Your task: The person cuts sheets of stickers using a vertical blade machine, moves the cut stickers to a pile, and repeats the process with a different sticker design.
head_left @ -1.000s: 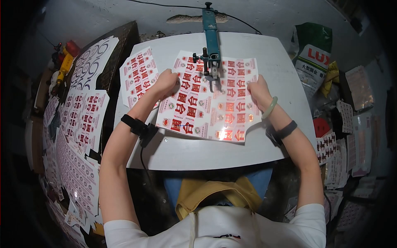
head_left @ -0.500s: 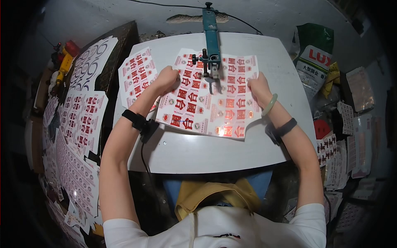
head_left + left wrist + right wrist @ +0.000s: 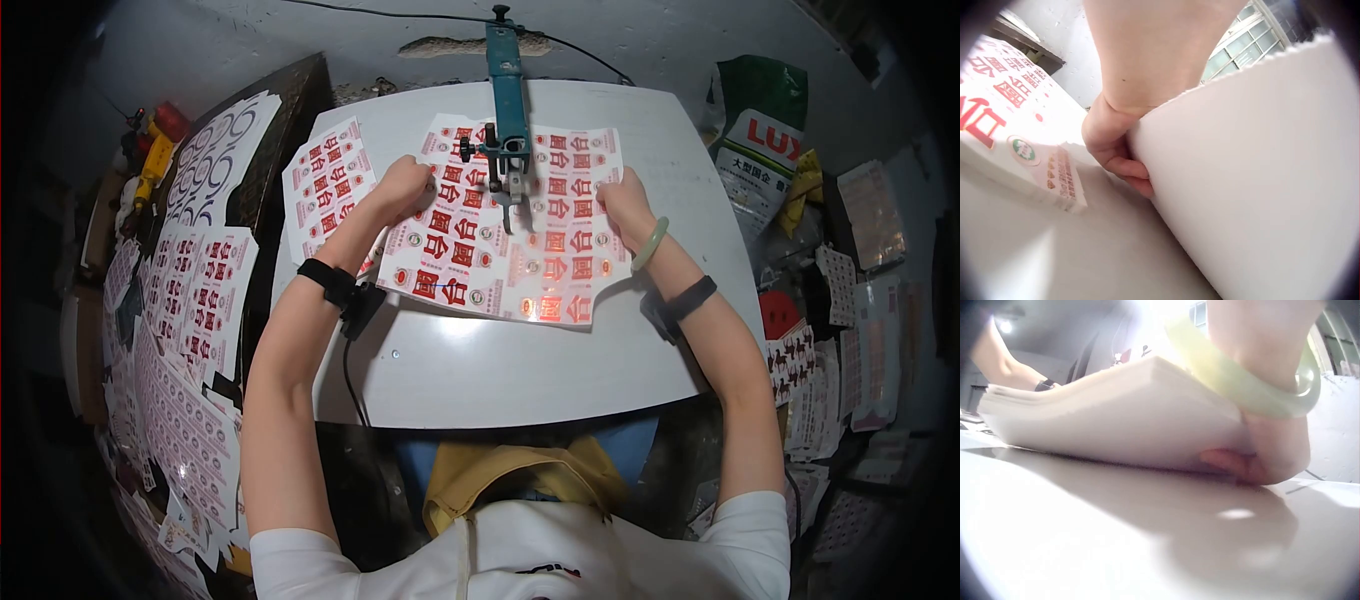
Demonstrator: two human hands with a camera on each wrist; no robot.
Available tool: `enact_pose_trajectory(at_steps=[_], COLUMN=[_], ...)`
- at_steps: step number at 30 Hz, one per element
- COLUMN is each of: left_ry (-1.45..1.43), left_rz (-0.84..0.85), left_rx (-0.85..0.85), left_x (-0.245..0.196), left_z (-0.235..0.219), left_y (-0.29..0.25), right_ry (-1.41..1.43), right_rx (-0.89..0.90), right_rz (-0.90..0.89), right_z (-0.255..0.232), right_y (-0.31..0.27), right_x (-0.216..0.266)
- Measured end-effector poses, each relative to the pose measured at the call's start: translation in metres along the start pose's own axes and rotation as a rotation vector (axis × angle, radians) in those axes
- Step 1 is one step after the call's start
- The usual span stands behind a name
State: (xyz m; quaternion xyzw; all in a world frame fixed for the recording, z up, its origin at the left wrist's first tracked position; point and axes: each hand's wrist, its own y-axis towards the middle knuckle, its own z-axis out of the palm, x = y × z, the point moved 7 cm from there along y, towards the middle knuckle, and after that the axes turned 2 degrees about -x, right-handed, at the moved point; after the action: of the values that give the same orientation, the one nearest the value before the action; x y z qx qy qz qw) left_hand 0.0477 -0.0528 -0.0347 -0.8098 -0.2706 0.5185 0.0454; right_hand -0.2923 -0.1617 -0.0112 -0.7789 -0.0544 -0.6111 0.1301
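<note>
Head view: a thick stack of printed sheets (image 3: 505, 235), red characters on white, lies on the white counter (image 3: 520, 370) under the blade of a blue-green cutting machine (image 3: 507, 95), whose arm reaches in from the far edge. The stack sits at the far middle of the counter, its near edge bowed slightly upward.

Left hand (image 3: 402, 188) holds the stack's left edge, its grip closed around the paper. The left wrist view confirms this: curled fingers (image 3: 1124, 167) tuck under the lifted sheets while the rest of the hand lies on top. Right hand (image 3: 625, 205) grips the stack's right edge likewise; the right wrist view shows fingertips (image 3: 1225, 461) beneath the stack, touching the counter, with the paper raised over them. A pale green bangle (image 3: 651, 243) sits on the right wrist, and a dark strap on each forearm.

A second, smaller pile of matching sheets (image 3: 325, 185) lies just beside the left hand, at the counter's left edge. More printed sheets (image 3: 195, 300) cover the surface well to the left. A green and white bag marked LUX (image 3: 762, 135) stands near the counter's far right corner, with further loose sheets to the right of the counter.
</note>
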Motion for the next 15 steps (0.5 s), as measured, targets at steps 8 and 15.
enact_pose_trajectory(at_steps=[8,15], left_ry=[0.089,0.018], left_rz=[0.048,0.031], left_rx=[0.008,0.009], left_x=[-0.011,-0.017], left_z=[-0.001,0.000], left_y=[0.006,0.011], right_ry=[-0.031,-0.025], right_rx=[0.010,0.001], right_rz=[-0.015,0.000], right_z=[0.000,0.000], right_y=[0.017,0.023], right_x=[-0.005,-0.004])
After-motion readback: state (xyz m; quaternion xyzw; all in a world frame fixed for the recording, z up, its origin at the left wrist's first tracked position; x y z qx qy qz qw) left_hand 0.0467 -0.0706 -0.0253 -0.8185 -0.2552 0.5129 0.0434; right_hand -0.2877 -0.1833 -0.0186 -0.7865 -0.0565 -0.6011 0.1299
